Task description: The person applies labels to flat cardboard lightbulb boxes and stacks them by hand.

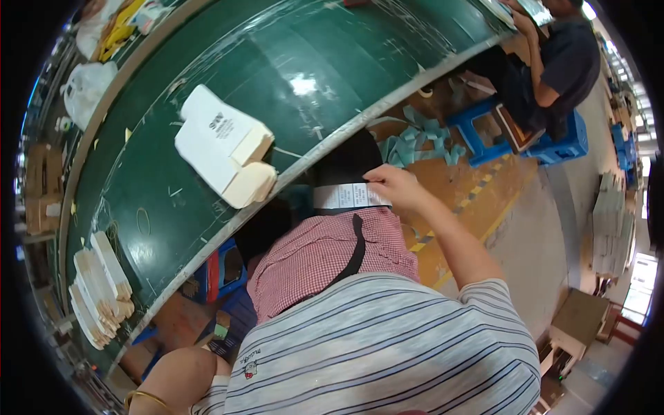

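My right hand is closed, its fingers pinching the right end of a white strip of printed labels. The strip lies across my lap, just above a red checked apron. Of my left arm only a bent part with a gold bracelet shows at the lower left; the hand itself is out of the picture. On the green table in front of me rests a stack of white die-cut cards with black print, its lower end close to the table edge.
More stacks of white cards stand at the table's left end, near a rubber band. A co-worker sits at the right by blue stools. Pale teal strips litter the floor. The metal table edge runs diagonally before me.
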The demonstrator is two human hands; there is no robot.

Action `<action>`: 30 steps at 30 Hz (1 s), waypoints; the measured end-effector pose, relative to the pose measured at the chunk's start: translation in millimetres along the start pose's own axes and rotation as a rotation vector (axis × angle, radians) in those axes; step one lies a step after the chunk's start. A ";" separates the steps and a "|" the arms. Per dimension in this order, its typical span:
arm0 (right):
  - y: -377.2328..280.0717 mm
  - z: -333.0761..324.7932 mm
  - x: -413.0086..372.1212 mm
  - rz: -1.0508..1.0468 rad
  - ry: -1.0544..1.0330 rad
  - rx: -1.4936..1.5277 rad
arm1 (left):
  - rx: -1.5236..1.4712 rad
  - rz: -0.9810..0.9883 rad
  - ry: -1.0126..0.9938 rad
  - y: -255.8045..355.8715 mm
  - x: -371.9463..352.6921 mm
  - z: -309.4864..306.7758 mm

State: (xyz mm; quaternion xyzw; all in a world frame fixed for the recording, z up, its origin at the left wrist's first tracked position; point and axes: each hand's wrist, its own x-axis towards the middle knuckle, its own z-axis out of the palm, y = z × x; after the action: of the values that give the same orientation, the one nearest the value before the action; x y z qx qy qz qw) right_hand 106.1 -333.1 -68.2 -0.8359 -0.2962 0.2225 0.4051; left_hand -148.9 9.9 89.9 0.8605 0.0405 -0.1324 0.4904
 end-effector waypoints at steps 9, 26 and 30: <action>-2.3 35.9 -25.7 -0.337 0.015 -0.010 | -0.163 0.054 0.070 57.4 80.2 27.9; 55.1 -104.6 -45.9 0.039 -0.593 0.428 | -0.391 0.258 0.912 53.7 -28.1 -167.1; 65.2 -109.7 -60.4 0.196 -0.802 0.382 | -0.693 0.397 0.639 57.0 -41.8 -166.8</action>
State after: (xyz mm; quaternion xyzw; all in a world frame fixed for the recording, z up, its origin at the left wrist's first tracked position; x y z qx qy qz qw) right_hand 150.0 -466.1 -50.1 -0.6180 -0.3028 0.6167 0.3821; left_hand -146.4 125.6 229.3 0.6361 0.0656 0.2541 0.7256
